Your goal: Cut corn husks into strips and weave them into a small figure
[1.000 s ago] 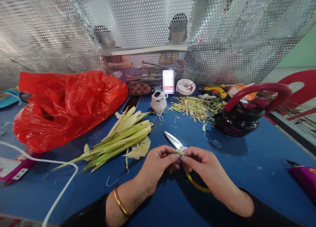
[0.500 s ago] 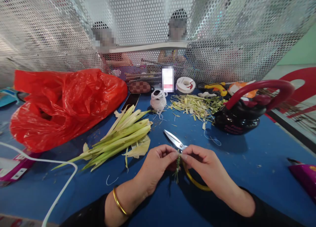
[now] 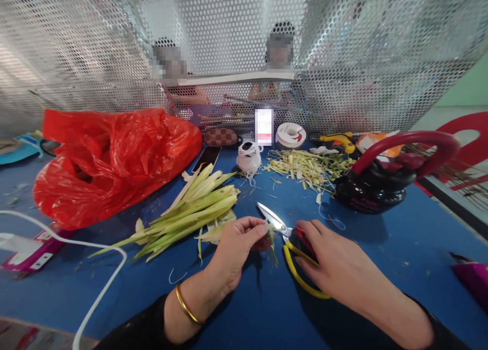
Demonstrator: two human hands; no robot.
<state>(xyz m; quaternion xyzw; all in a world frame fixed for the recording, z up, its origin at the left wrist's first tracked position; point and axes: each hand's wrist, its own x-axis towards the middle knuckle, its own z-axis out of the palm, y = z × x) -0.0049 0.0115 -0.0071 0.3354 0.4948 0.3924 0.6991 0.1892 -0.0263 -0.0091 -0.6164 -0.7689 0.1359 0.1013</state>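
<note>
Pinched between the thumb and forefinger of my left hand (image 3: 238,251) is a small, thin green plant bundle (image 3: 272,241), its loose ends hanging down. My right hand (image 3: 335,263) has its fingers around the red and yellow handles of a pair of scissors (image 3: 280,225). The blades are closed, lie on the table and point away to the left, just beyond the bundle. Part of the handles is hidden under my right fingers. Left of my hands lies a heap of pale green corn husks (image 3: 198,213).
A red plastic bag (image 3: 114,162) stands at left, near a white cable (image 3: 102,248) and purple power strip (image 3: 34,256). Behind are a ball of white string (image 3: 248,159), a ribbon spool (image 3: 290,135), plant scraps (image 3: 305,169) and a black pot (image 3: 371,190). Two people show through the perforated screen.
My right hand has left the bundle and moved right onto the scissors' handles. My left hand still pinches the bundle. The whole view has shifted slightly.
</note>
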